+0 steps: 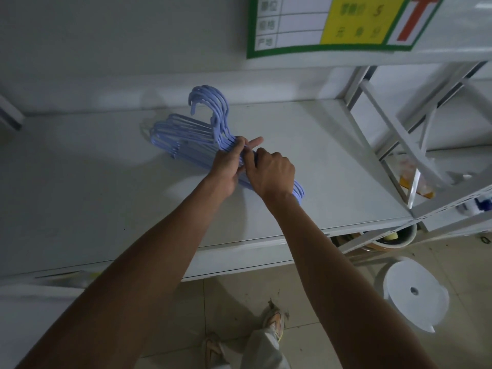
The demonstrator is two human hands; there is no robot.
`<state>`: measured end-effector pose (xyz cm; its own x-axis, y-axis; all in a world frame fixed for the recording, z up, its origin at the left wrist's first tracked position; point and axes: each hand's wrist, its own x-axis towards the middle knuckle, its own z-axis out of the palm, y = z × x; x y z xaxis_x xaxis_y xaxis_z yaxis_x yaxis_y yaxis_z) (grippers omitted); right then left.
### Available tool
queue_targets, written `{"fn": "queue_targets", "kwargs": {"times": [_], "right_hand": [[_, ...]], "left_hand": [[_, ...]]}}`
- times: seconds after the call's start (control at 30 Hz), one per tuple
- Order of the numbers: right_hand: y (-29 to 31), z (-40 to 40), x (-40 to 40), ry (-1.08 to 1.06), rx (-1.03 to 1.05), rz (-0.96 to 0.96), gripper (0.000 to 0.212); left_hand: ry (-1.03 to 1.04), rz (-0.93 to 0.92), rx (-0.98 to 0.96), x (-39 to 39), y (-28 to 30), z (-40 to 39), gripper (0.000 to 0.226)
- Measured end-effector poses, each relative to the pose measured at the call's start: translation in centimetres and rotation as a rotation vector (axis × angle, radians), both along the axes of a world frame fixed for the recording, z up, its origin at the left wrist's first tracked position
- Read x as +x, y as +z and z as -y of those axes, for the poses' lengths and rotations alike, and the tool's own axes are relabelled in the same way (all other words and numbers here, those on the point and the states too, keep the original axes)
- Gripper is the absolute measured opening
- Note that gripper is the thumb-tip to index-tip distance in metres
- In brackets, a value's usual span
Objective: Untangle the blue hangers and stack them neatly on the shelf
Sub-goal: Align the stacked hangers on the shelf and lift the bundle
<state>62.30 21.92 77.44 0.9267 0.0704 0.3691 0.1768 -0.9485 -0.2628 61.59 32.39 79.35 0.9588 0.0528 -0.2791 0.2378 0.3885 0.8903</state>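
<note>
A bundle of several light blue plastic hangers (186, 137) lies on the white shelf (106, 187), hooks pointing up and away toward the back wall. My left hand (229, 166) grips the bundle near its middle, fingers curled over the bars and one finger sticking out straight. My right hand (271, 173) grips the same bundle just to the right, knuckles up, hiding the bars beneath it. The right ends of the hangers poke out past my right wrist.
A green-bordered sign (330, 22) hangs above the shelf. White shelf uprights and brackets (386, 123) stand at the right, with an orange packet (411, 177) behind them. A white round stool (415, 291) and a bowl (394, 238) are on the floor below.
</note>
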Motion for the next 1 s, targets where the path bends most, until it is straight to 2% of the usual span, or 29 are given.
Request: {"fn": "queue_targets", "kwargs": {"times": [0.13, 0.17, 0.23, 0.33, 0.4, 0.43, 0.47, 0.5, 0.53, 0.6, 0.67, 0.8, 1.0], "right_hand": [[0.0, 0.0, 0.3, -0.038, -0.035, 0.02, 0.061], [-0.1, 0.4, 0.4, -0.06, -0.053, 0.035, 0.061], [-0.2, 0.5, 0.7, -0.083, -0.068, 0.063, 0.064], [-0.4, 0.4, 1.4, -0.062, -0.076, 0.031, 0.064], [-0.4, 0.7, 1.7, -0.026, -0.064, 0.055, 0.063], [-0.6, 0.8, 1.8, -0.009, -0.064, 0.054, 0.064], [-0.8, 0.9, 1.8, 0.007, -0.068, 0.049, 0.065], [-1.0, 0.9, 1.6, 0.028, -0.07, 0.046, 0.065], [-1.1, 1.0, 1.4, 0.051, -0.077, 0.055, 0.066], [-1.1, 1.5, 1.4, 0.086, -0.103, 0.076, 0.068], [-1.0, 1.9, 1.5, 0.133, -0.128, 0.079, 0.071], [-0.5, 2.0, 1.4, 0.145, -0.169, 0.049, 0.071], [-0.9, 2.6, -0.4, 0.164, -0.176, 0.068, 0.058]], "left_hand": [[-0.023, -0.064, 0.06, -0.2, 0.5, 0.0, 0.028], [-0.06, -0.1, 0.107, -0.5, 0.6, 0.1, 0.026], [-0.132, -0.148, 0.318, -2.1, 0.5, -1.8, 0.034], [-0.034, 0.045, 0.862, -4.8, 0.9, -7.4, 0.029], [0.184, 0.119, 1.405, -5.2, 1.6, -11.7, 0.036], [0.295, 0.171, 1.622, -5.0, 2.2, -13.3, 0.036], [0.363, 0.297, 1.751, -4.2, 2.5, -14.6, 0.031], [0.327, 0.452, 1.809, -3.2, 2.6, -15.5, 0.026], [0.206, 0.555, 1.822, -2.2, 2.6, -16.0, 0.032], [-0.153, 0.583, 1.851, -0.4, 1.7, -16.1, 0.064], [-0.343, 0.538, 1.824, 0.4, 0.3, -15.8, 0.077], [-0.233, 0.698, 1.785, -0.3, -1.2, -15.4, 0.065], [-0.025, 0.714, 1.817, -4.3, -2.5, -14.0, 0.061]]}}
